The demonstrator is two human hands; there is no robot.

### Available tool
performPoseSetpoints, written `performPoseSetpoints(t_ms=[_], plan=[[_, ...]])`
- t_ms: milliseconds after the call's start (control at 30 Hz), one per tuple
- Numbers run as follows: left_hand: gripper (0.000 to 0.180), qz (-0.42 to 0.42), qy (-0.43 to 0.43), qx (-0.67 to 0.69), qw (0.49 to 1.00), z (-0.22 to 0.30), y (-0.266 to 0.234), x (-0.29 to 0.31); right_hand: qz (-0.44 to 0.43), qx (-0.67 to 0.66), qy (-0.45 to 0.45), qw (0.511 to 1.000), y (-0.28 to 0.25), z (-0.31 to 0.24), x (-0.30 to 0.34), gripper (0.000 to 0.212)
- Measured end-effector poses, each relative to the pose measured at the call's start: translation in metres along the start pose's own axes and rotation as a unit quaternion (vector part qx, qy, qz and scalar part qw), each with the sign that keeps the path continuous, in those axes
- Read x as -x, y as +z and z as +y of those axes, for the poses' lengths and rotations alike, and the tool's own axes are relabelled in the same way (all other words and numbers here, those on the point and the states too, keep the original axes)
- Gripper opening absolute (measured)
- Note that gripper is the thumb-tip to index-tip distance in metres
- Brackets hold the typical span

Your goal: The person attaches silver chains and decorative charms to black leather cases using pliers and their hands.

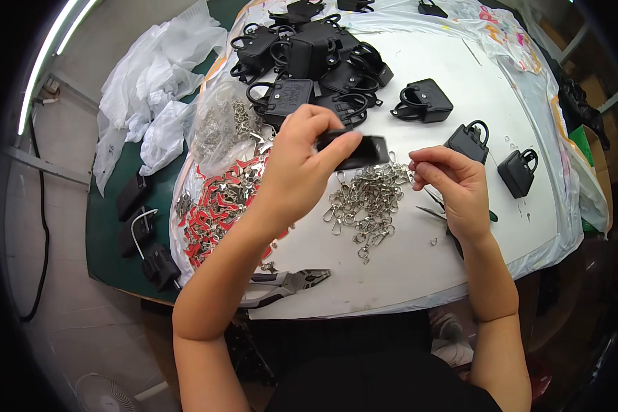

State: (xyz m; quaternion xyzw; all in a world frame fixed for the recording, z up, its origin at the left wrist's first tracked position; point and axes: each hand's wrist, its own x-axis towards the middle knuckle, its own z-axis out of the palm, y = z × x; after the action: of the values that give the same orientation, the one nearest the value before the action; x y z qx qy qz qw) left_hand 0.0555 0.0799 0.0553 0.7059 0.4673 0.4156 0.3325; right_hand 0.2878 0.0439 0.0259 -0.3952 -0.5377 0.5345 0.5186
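Left hand [301,156] with black bag [365,152], pliers [288,282] near edge [350,314], bare board [405,278] rightward

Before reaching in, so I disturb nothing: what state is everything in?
Black boxy piece, gripped by left hand
Right hand, fingertips pinched
Silver metal clasps, heaped
Red metal charms, heaped
Clear plastic bag, holding hardware
Grey pliers, lying flat
Metal scissors, blades apart
Small black handbags, some heaped
White plastic, crumpled

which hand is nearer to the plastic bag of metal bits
Left. The left hand is just right of the plastic bag; the right hand is farther off, past the metal clasps.
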Motion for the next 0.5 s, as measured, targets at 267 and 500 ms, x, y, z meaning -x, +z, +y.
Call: performPoseSetpoints(t_ms=[267, 500], plan=[[0.02, -0.194, -0.076, -0.127, 0.97, 0.027, -0.048, 0.081, -0.039, -0.058, 0.042, 0.997, 0.014, 0.002, 0.013, 0.011], [0.022, -0.349, -0.162, -0.051, 0.922, 0.015, -0.081, 0.036, -0.07, -0.041, 0.053, 0.995, 0.015, 0.002, 0.013, 0.011]])
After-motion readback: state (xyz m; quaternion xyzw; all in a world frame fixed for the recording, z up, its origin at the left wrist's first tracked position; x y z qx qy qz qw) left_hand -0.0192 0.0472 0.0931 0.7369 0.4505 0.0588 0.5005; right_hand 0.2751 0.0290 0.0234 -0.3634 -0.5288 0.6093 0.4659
